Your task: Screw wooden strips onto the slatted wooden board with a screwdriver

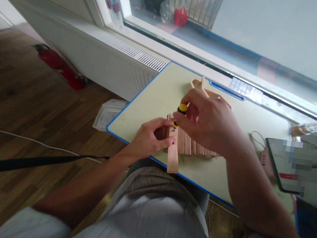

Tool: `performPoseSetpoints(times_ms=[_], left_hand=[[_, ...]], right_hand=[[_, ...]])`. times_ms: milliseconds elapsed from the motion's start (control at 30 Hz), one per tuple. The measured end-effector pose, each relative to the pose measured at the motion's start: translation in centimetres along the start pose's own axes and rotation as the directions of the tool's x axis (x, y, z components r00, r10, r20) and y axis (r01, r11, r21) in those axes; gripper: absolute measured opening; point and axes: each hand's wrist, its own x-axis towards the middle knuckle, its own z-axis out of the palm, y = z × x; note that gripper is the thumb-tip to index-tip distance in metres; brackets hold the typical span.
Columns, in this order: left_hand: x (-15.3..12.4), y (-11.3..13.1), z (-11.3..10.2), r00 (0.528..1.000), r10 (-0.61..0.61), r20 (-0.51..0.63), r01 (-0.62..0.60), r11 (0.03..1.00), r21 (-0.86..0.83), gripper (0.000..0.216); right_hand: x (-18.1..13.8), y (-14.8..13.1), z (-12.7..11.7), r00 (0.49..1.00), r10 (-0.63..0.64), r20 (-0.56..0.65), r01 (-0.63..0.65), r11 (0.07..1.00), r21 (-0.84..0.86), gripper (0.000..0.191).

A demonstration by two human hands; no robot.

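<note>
My right hand [206, 118] is closed around a short screwdriver [182, 109] with a yellow and black handle. The screwdriver stands nearly upright, its lower end over a pale wooden strip [173, 157]. My left hand [154, 136] grips this strip, thumb on the near side and fingers on the far side of the screwdriver's lower end. Under the strip lies a brown, grooved wooden piece [194, 145]. A small dark spot shows on the strip near the tool; whether it is a screw or a hole I cannot tell.
A bent pale wooden frame [202, 86] lies behind my right hand on the blue-edged table [149, 98]. A tablet [285, 166] and a clear bottle [307, 129] are at the right. A radiator [120, 55] borders the table; a red fire extinguisher [60, 66] lies farther left.
</note>
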Motion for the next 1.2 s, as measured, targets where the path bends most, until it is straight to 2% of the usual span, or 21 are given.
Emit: performPoseSetpoints(times_ms=[200,333,633,767,933,1067,1200], left_hand=[[0.0,-0.1,0.0,1.000,0.020,-0.006,-0.020,1.000,0.020,0.031],[0.0,-0.3,0.0,0.999,0.046,-0.014,-0.045,0.998,0.050,0.033],[0.1,-0.7,0.0,0.998,0.058,-0.025,-0.057,0.996,0.062,0.035],[0.1,-0.4,0.1,1.000,0.021,-0.009,-0.021,1.000,0.017,0.032],[0.0,0.0,0.1,1.000,0.015,0.001,-0.015,1.000,-0.014,0.030],[0.1,-0.2,0.1,1.000,0.027,-0.005,-0.027,1.000,-0.013,0.033],[0.1,-0.6,0.1,0.999,0.052,-0.015,-0.051,0.998,0.023,0.033]], right_hand=[[-0.4,0.3,-1.0,0.994,-0.089,0.070,0.086,0.995,0.044,0.036],[-0.7,0.5,-1.4,0.984,-0.131,0.122,0.123,0.990,0.065,0.038],[-0.3,0.4,-0.8,0.999,-0.003,0.049,0.006,0.998,-0.060,0.025],[0.1,0.3,0.0,1.000,-0.023,0.000,0.023,0.999,-0.048,0.024],[0.1,0.3,0.0,1.000,0.004,-0.003,-0.003,1.000,0.027,0.022],[-0.3,0.6,-0.5,0.998,-0.065,0.013,0.064,0.994,0.087,0.028],[-0.7,0.8,-1.2,0.990,-0.123,0.065,0.119,0.991,0.069,0.036]])
